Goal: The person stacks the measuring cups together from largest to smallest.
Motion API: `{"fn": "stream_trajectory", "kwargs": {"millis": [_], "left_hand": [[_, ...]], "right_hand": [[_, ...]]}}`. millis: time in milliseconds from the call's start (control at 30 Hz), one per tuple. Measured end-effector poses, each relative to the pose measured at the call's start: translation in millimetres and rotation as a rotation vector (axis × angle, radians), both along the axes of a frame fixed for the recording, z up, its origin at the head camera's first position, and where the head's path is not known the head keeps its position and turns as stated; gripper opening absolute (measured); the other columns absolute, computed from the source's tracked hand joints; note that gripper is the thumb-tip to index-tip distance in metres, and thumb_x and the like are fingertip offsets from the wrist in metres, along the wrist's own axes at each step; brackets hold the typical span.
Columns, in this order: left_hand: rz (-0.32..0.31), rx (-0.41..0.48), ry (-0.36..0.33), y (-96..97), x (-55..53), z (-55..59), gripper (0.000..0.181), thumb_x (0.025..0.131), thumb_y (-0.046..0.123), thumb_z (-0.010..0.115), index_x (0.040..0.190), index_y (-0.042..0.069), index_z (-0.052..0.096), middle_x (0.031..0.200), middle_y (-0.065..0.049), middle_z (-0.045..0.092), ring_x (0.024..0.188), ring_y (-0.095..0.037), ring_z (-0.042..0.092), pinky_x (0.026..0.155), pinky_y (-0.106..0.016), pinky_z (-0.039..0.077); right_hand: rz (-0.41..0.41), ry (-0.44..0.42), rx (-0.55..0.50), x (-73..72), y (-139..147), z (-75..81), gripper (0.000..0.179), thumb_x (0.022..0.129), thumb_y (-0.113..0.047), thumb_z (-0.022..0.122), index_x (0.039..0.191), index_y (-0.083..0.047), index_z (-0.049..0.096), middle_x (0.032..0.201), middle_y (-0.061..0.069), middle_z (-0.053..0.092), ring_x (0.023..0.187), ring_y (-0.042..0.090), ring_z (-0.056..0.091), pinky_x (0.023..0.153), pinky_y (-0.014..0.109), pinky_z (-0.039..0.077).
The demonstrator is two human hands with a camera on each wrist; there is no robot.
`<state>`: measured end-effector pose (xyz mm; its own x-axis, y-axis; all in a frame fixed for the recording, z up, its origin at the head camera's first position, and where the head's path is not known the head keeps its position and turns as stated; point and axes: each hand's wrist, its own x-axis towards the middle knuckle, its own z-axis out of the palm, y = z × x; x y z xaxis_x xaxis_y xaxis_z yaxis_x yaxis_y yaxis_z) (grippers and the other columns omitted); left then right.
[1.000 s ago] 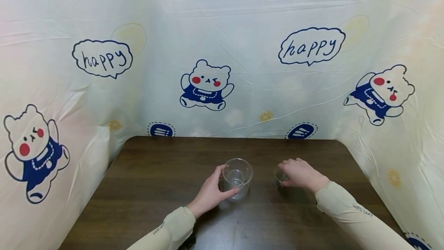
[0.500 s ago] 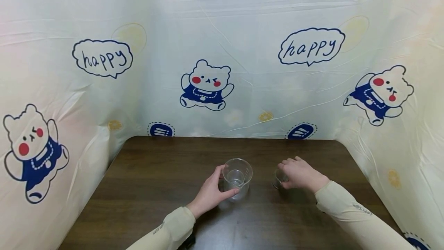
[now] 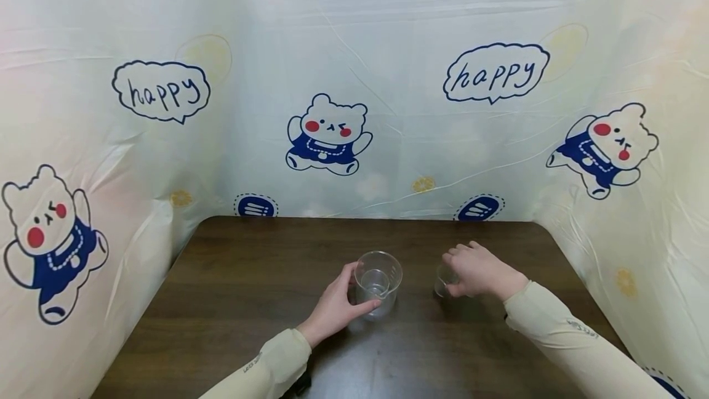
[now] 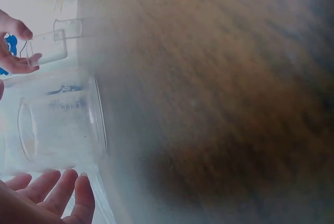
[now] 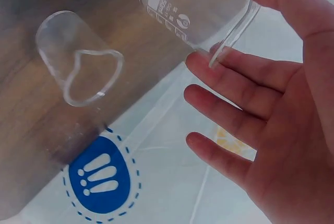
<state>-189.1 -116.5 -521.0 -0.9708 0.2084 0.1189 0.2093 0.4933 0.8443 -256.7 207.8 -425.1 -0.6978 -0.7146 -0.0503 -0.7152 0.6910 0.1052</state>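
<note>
At the bench [image 3: 249, 300], the left hand [image 3: 336, 308] curls round a large beaker [image 3: 383, 285], likely to steady it; at right, the right hand [image 3: 482, 273] pinches a small beaker [image 5: 193, 12] by its rim, seemingly for control, a third beaker [image 5: 60, 44] just beside.

Dark brown wood-grain table [image 3: 249, 263]; large clear beaker [image 3: 379, 291], small clear beaker [image 5: 56, 51] standing upright on it

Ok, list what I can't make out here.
Glass in right hand: head view, partly behind that hand.
Dark thing: head view, cut by bottom edge and left sleeve.
Sleeve print: head view, too small to read.
Table: left wrist view, surface blurred.
</note>
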Motion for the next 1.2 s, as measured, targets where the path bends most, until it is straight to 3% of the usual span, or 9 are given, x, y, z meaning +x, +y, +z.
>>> {"fn": "stream_trajectory", "kwargs": {"millis": [400, 1200], "left_hand": [[-0.007, 0.003, -0.006, -0.6, 1.8, -0.8, 0.083, 0.084, 0.048, 0.087, 0.148, 0.016, 0.045, 0.134, -0.007, 0.062, 0.122, -0.030, 0.060, 0.099, -0.053, 0.049], [-0.009, 0.004, 0.001, -1.1, 1.6, -2.0, 0.083, 0.084, 0.049, 0.086, 0.148, 0.017, 0.045, 0.133, -0.005, 0.063, 0.123, -0.029, 0.060, 0.100, -0.053, 0.049]], "right_hand": [[0.051, 0.065, -0.021, 8.3, -9.9, 28.1, 0.033, 0.079, -0.038, 0.082, 0.093, -0.011, 0.069, 0.086, -0.001, 0.065, 0.085, 0.022, 0.061, 0.080, 0.045, 0.049], [0.076, 0.052, -0.064, 13.9, -24.4, 61.6, 0.028, 0.081, -0.037, 0.079, 0.091, -0.013, 0.070, 0.083, -0.007, 0.062, 0.082, 0.017, 0.057, 0.079, 0.041, 0.047]]}}
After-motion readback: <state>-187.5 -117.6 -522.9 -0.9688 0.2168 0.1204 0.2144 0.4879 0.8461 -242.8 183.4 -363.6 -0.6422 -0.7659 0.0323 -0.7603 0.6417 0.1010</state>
